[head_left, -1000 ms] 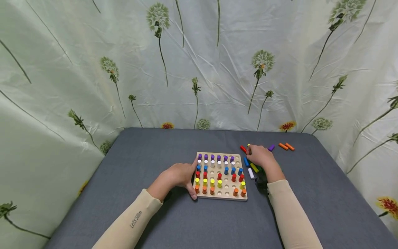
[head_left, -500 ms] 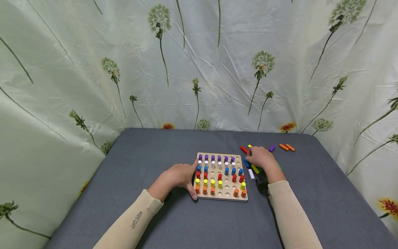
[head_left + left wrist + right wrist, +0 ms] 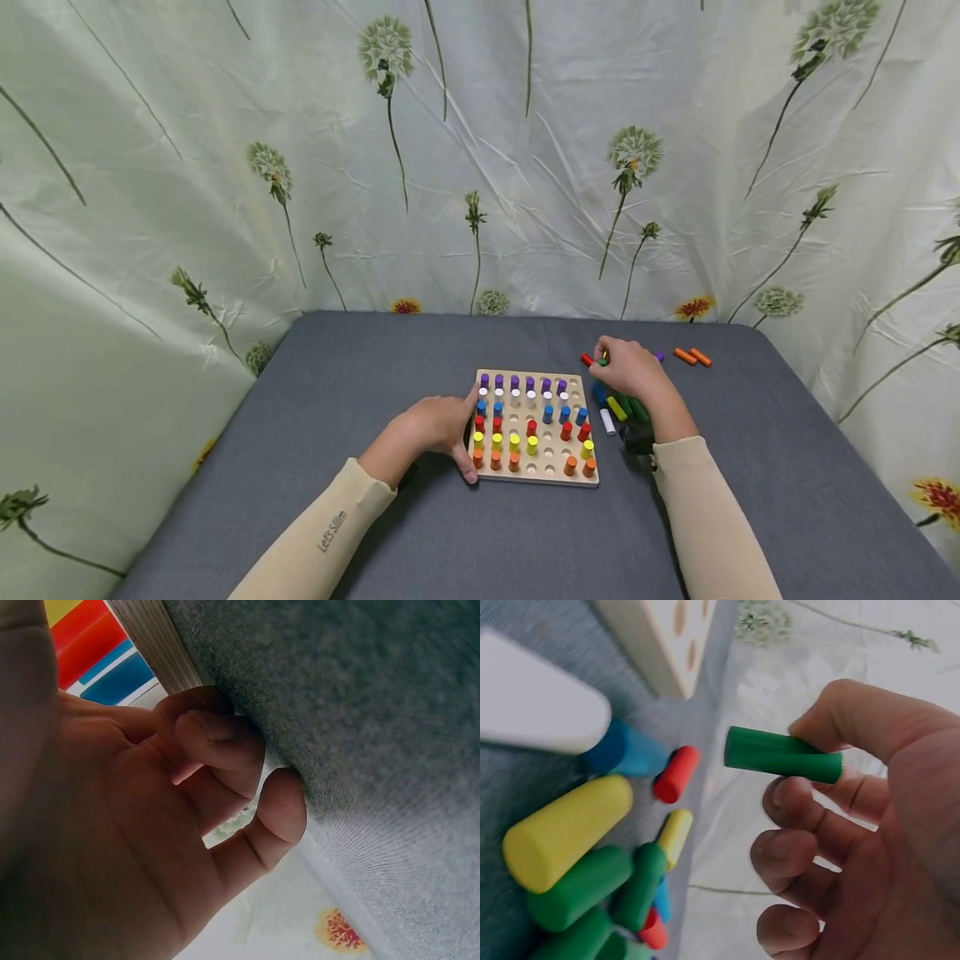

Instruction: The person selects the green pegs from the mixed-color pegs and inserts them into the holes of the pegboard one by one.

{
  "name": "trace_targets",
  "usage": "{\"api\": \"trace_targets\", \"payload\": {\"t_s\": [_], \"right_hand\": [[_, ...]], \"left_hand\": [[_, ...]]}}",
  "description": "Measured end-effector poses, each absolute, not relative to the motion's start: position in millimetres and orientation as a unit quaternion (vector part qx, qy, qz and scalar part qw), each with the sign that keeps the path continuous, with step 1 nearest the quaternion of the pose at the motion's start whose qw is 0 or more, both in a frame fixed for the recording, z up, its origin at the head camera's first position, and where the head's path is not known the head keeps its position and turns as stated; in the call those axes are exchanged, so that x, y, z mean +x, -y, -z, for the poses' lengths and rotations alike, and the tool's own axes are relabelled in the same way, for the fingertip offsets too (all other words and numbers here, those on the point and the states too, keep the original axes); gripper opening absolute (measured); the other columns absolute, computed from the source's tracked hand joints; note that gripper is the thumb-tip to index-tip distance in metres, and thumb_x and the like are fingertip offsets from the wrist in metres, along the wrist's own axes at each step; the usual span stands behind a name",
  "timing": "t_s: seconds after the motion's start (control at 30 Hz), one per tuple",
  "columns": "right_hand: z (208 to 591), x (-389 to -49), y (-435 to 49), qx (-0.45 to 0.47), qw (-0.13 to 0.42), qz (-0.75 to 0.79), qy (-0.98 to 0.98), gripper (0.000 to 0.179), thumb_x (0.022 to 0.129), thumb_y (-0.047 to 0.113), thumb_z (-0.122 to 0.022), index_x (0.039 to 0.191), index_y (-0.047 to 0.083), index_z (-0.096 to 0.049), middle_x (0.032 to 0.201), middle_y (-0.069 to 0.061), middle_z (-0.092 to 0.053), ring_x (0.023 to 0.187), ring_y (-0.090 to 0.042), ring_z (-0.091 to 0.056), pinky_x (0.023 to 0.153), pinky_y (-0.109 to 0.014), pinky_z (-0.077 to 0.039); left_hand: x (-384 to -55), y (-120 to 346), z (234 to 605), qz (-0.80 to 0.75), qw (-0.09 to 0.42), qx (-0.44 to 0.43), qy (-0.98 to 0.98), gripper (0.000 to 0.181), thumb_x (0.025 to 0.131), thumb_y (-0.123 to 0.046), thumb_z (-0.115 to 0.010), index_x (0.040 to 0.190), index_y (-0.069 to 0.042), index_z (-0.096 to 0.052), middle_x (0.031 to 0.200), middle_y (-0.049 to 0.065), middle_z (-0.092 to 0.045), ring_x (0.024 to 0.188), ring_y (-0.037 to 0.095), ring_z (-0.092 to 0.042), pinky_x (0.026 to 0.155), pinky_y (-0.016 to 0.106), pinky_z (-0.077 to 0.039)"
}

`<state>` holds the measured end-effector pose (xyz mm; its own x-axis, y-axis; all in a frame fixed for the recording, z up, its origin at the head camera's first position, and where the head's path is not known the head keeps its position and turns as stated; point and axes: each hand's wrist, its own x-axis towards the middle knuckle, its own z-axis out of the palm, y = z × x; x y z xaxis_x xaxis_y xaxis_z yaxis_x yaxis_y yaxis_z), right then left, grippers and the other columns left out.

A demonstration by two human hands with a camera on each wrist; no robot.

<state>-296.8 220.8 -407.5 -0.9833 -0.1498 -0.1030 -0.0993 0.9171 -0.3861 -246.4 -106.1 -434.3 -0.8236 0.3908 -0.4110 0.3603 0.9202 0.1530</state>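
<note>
A wooden pegboard (image 3: 540,477) lies on the table with rows of purple, white, blue, red, yellow and orange pegs standing in it, and some bare holes. My left hand (image 3: 438,423) grips its left side, thumb at the near corner and index finger along the edge. In the left wrist view, the other fingers curl beside the board's wooden edge (image 3: 161,645). Right of the board, my right hand (image 3: 633,367) pinches a green peg (image 3: 780,752) between thumb and fingers, raised above the loose pegs. The peg lies nearly level in the right wrist view.
Loose pegs lie right of the board: a white peg (image 3: 607,421), a yellow peg (image 3: 617,407), several green ones (image 3: 581,889), a blue peg (image 3: 626,750) and a red peg (image 3: 676,774). Two orange pegs (image 3: 685,356) lie farther right. A patterned curtain (image 3: 555,208) hangs behind the table.
My right hand has risen from among the loose pegs, and a green peg now shows in its fingers. The left hand stays at the board's left edge.
</note>
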Motion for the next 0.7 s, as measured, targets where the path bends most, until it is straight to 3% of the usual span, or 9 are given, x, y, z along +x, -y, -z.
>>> {"api": "trace_targets", "payload": {"t_s": [0.27,0.7], "right_hand": [[397,-294,-203,-0.100,0.034,0.206,-0.973,0.012,0.098,0.024,-0.063,0.103,0.013,-0.061,0.082,-0.005,-0.057,0.068,-0.021,-0.048,0.065,-0.036,-0.036],[379,-308,-164,-0.138,0.018,0.208,-0.968,0.010,0.099,0.024,-0.061,0.103,0.015,-0.060,0.082,-0.003,-0.055,0.069,-0.020,-0.045,0.068,-0.040,-0.036]], "left_hand": [[-246,105,435,-0.021,0.222,0.190,-0.956,0.153,0.060,-0.074,-0.092,0.172,-0.011,-0.009,0.162,0.010,-0.053,0.142,0.027,-0.057,0.123,0.047,-0.043],[-246,104,435,-0.024,0.227,0.182,-0.957,0.152,0.060,-0.073,-0.093,0.172,-0.013,-0.009,0.162,0.010,-0.053,0.142,0.028,-0.057,0.124,0.048,-0.041]]}}
